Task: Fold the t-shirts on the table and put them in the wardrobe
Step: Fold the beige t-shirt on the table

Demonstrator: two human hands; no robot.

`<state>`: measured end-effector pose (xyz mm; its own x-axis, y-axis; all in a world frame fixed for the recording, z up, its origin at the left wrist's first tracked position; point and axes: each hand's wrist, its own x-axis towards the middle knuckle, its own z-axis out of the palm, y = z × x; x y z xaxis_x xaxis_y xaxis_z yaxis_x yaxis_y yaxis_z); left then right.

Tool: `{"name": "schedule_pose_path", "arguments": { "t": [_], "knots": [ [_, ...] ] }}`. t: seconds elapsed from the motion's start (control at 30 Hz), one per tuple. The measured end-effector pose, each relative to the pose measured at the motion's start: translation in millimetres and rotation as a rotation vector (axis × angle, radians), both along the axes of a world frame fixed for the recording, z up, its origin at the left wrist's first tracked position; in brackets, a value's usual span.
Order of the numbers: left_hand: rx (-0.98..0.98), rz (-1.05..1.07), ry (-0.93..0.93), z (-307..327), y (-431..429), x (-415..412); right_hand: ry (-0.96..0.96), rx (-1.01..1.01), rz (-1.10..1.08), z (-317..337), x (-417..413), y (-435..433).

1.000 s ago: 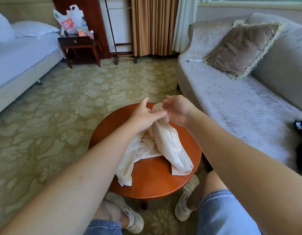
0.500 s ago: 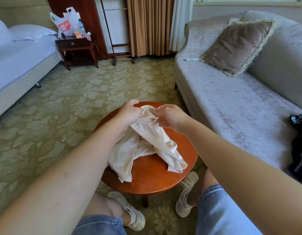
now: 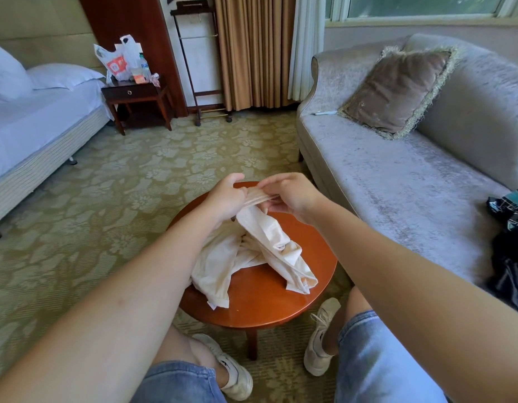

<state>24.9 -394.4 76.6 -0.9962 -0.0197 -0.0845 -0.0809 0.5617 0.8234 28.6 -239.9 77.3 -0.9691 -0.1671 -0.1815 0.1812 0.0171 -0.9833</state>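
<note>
A crumpled cream t-shirt (image 3: 263,251) lies on a small round wooden table (image 3: 269,303) in front of my knees. My left hand (image 3: 226,196) and my right hand (image 3: 292,194) both pinch a bunched edge of the t-shirt and hold it up above the far side of the table. The two hands are close together, with a short stretch of fabric between them. The rest of the shirt hangs down onto the tabletop. A dark patterned garment (image 3: 510,225) lies on the sofa at the right edge.
A grey sofa (image 3: 397,181) with a brown cushion (image 3: 397,88) runs along the right. A bed (image 3: 34,132) stands at the left, with a dark nightstand (image 3: 135,97) carrying plastic bags. A valet stand and curtains are at the back. Patterned carpet lies between.
Both hands have lifted the bunched edge of the t-shirt a little higher and shifted their grip along it. The view has tilted upward.
</note>
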Motion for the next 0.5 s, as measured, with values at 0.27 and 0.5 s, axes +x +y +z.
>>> {"name": "schedule_pose_path", "arguments": {
  "t": [0.27, 0.5],
  "knots": [
    [0.362, -0.079, -0.060, 3.0, 16.3, 10.9, 0.079, -0.344, -0.002, 28.3, -7.9, 0.1],
    [0.236, 0.111, 0.117, -9.7, 36.5, 13.1, 0.072, -0.538, 0.002, 36.0, -9.9, 0.1]
  ]
}}
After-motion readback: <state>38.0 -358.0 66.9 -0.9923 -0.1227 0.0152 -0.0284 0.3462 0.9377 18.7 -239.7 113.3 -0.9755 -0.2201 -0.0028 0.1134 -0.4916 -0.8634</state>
